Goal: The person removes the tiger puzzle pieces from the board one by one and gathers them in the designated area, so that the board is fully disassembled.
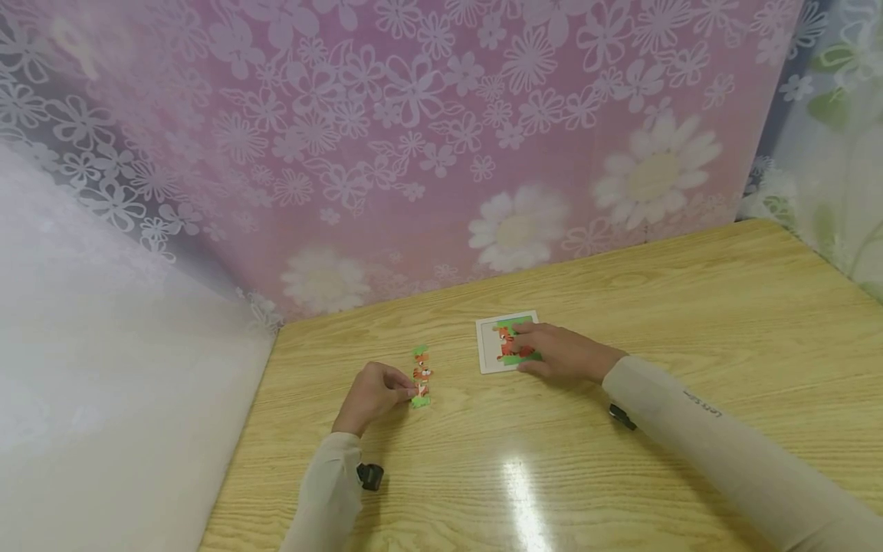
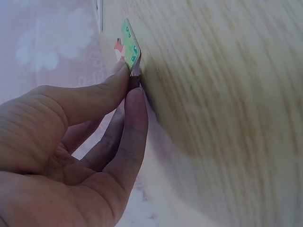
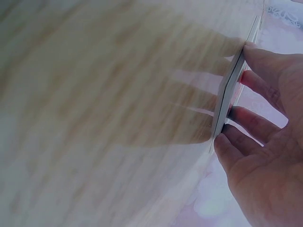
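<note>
In the head view my left hand [image 1: 375, 395] is left of the board, thumb and finger pinching the near end of a strip of joined jigsaw pieces [image 1: 421, 374]. The strip has green ends and an orange animal picture. Up close in the left wrist view, its green end [image 2: 129, 45] stands above the thumb tip. My right hand [image 1: 562, 353] rests over the right part of a white-framed jigsaw board [image 1: 488, 356], fingers spread and fairly straight, covering part of the orange-and-green picture. The board's left portion shows bare backing. Seen edge-on in the right wrist view, the board [image 3: 229, 90] touches several fingertips.
Both things lie on a wood-grain table [image 1: 655, 322]. A pink flowered curtain [image 1: 414, 153] rises behind it, and a white surface [image 1: 103, 368] borders its left side. Dark wrist devices [image 1: 370, 476] sit at both sleeves. Light glares off the table's near part.
</note>
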{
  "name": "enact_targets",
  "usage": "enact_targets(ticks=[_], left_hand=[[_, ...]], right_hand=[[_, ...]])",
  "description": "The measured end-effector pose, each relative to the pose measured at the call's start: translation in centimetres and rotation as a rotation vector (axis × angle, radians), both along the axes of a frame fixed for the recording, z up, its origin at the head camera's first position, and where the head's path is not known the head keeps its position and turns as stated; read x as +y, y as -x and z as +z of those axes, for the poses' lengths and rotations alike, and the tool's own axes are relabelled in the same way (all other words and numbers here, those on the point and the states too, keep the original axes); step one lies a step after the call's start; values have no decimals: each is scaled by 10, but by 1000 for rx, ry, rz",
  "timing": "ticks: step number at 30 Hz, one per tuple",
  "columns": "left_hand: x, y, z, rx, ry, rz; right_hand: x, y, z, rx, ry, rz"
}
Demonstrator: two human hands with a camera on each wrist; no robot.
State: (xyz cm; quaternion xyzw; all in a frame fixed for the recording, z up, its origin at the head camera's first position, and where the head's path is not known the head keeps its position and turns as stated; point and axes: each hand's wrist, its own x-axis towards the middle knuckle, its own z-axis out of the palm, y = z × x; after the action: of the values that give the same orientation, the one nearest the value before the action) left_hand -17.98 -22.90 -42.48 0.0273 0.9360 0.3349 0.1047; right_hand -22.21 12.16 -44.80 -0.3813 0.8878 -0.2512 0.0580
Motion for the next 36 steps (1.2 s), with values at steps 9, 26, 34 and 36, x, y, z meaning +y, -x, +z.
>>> enact_targets(ticks=[9, 26, 34, 36], left_hand=[[2, 1, -1, 13, 53, -15], [20, 16, 9, 40, -60, -42], [69, 42, 19, 57, -88, -99], [82, 48, 16, 73, -58, -113]], right_hand=[[0, 0, -1, -37, 1, -23], [8, -5, 0, 24, 27, 9], [16, -9, -1, -12, 72, -1], [17, -9, -1, -24, 79, 2]])
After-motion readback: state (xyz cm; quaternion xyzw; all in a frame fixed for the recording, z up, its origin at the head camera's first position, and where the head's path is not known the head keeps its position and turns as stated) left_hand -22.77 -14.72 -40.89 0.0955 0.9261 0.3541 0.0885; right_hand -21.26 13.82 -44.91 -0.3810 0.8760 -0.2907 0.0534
